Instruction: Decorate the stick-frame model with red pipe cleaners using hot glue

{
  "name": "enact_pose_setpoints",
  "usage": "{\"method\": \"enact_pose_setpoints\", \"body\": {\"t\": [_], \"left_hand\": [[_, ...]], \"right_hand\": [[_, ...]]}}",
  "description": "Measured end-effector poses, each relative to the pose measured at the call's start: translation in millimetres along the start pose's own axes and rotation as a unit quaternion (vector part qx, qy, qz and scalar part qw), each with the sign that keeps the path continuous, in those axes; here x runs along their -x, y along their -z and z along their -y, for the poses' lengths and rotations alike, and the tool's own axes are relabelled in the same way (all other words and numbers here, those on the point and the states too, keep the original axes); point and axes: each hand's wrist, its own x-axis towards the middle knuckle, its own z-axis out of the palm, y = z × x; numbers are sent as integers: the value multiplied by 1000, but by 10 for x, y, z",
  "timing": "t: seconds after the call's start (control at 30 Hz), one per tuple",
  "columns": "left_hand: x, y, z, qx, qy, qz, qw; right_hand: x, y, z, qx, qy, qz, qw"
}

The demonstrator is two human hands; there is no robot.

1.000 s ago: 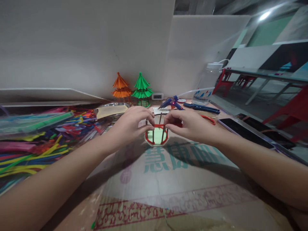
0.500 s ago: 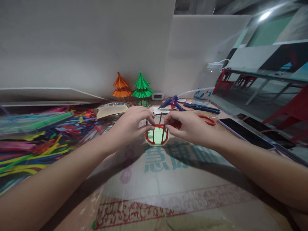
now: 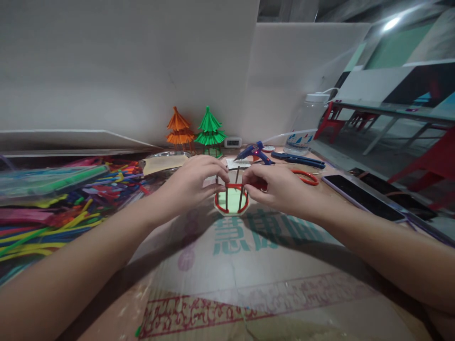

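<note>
plain pale wall panel (image 3: 124,66) fills the back, lower white panel (image 3: 298,57) adjoins it on the right, and beyond lies a dim room with bright ceiling light (image 3: 391,23), green wall section (image 3: 396,47), long table (image 3: 401,111), red chair (image 3: 424,151) and grey floor (image 3: 355,154).

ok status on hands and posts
Left hand and right hand at dark posts, grip unclear. Posts standing on red-edged green base. Glue gun beyond, not blocking.

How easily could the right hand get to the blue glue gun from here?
Probably yes: the blue glue gun lies just beyond the right hand with nothing visible between, though its fingers seem to grip the red-and-brown frame.
</note>
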Motion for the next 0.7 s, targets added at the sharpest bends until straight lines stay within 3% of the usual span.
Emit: {"method": "enact_pose_setpoints", "body": {"t": [0.7], "left_hand": [[-3, -63, -33, -9, 14, 2, 1000]], "right_hand": [[0, 22, 7, -5, -9, 15, 1000]]}}
